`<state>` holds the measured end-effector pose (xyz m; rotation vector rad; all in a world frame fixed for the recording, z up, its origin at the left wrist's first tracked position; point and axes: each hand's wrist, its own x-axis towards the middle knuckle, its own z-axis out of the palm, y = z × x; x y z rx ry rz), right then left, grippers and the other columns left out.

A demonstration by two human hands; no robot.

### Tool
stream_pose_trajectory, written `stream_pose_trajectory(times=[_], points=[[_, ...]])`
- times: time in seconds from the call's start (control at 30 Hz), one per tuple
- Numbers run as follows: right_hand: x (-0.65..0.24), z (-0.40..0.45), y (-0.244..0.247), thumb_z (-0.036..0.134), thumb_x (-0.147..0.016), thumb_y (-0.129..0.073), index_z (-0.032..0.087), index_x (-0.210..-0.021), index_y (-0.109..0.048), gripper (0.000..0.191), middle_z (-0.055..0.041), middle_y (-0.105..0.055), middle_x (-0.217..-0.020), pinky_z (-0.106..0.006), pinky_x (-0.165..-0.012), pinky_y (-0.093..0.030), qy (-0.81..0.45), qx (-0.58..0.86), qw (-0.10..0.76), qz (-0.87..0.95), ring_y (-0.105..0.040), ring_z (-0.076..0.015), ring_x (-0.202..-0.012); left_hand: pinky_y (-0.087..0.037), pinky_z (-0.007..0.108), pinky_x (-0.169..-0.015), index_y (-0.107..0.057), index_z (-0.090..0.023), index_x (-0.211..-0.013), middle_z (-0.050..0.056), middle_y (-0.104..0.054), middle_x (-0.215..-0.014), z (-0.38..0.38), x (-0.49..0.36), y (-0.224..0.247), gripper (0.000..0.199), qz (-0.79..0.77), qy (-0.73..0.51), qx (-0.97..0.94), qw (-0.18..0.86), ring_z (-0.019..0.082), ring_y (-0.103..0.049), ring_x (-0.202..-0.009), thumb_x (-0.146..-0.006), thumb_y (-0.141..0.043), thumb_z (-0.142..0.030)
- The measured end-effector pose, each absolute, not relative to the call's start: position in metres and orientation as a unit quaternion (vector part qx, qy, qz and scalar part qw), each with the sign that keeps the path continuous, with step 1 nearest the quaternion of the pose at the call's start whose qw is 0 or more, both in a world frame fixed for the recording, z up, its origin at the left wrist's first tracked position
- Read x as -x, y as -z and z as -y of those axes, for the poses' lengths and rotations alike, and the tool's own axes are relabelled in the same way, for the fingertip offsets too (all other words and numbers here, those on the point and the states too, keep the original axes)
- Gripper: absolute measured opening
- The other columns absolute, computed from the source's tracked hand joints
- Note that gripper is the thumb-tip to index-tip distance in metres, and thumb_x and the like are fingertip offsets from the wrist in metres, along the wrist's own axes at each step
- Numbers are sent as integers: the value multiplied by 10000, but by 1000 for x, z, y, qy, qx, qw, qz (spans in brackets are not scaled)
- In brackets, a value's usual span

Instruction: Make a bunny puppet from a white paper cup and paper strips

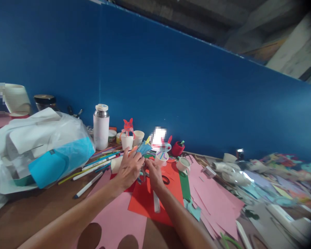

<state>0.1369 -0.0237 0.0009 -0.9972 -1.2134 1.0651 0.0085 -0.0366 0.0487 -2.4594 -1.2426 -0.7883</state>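
Over the red paper, my two hands meet near the middle of the table. My left hand has bent fingers around a small piece I cannot make out, beside blue paper with orange and yellow bits. Close against it, the fingers of my right hand are pressed together, and what they hold is too small to name. A pale paper cup lies on its side by my left hand. Dark scissor handles show just right of my right wrist.
A white bottle, upright cups and a mug stand behind. Markers and a plastic bag lie left. Pink sheets and paper scraps cover the right, before a blue partition.
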Motion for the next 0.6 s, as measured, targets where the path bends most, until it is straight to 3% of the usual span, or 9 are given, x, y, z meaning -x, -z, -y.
stream_pose_trajectory(times=[0.13, 0.27, 0.37, 0.5, 0.6], points=[[-139, 23, -3, 390, -746, -488, 162, -524, -448, 320, 41, -415, -507, -207, -496, -314, -448, 434, 588, 515, -367, -86, -500, -157, 484, -990, -582, -185, -954, 52, -601, -827, 40, -12, -48, 274, 427, 281, 851, 122, 205, -525, -862, -831, -346, -120], [-143, 24, -7, 346, -740, -485, 169, -513, -423, 295, 48, -411, -502, -205, -490, -317, -442, 424, 596, 519, -370, -85, -495, -129, 503, -1012, -527, -188, -1107, 76, -617, -967, 48, -14, -55, 339, 385, 329, 858, 87, 217, -511, -974, -805, -387, -127], [-145, 25, -8, 320, -726, -500, 169, -502, -419, 282, 49, -411, -500, -205, -496, -325, -435, 426, 601, 518, -377, -86, -498, -214, 447, -1006, -576, -203, -1023, 54, -626, -991, 48, -9, -62, 317, 319, 376, 869, 32, 192, -507, -1002, -789, -384, -111], [-146, 22, -2, 333, -727, -496, 156, -525, -499, 268, 31, -459, -507, -213, -517, -346, -452, 434, 590, 509, -414, -97, -512, -377, 340, -895, -613, -168, -905, 72, -632, -962, 36, 3, -69, 237, 301, 498, 803, -127, 179, -533, -949, -797, -402, -172], [-147, 19, 3, 354, -721, -499, 155, -540, -522, 270, 26, -475, -513, -211, -510, -346, -466, 436, 582, 505, -413, -96, -505, -424, 317, -822, -600, -143, -939, 98, -618, -1018, 22, 13, -69, 266, 357, 541, 691, -321, 195, -551, -949, -807, -419, -286]])
